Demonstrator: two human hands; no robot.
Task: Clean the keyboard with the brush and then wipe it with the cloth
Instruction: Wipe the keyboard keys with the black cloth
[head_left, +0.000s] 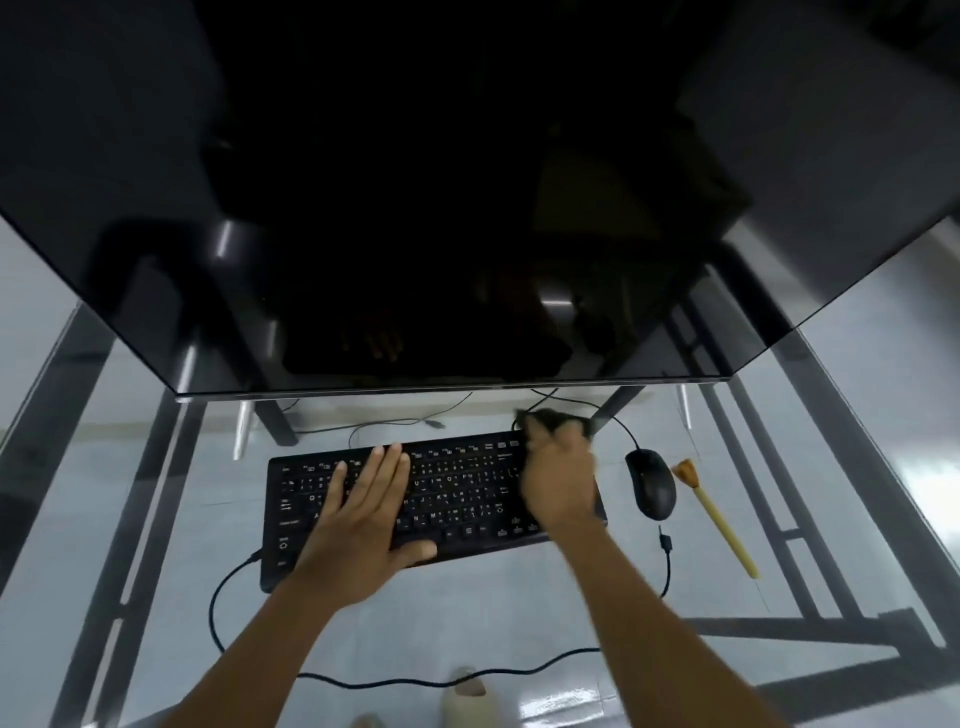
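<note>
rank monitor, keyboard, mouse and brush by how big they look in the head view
1. monitor
2. keyboard
3. and 4. mouse and brush: unsure; the brush looks longer, the mouse wider.

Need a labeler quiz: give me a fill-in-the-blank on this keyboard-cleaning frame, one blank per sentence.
1. The left hand lies flat on the ____.
2. The right hand holds a dark ____ at the keyboard's far right end.
3. The brush lies on the glass desk, right of the ____.

Missing words: keyboard; cloth; mouse
</note>
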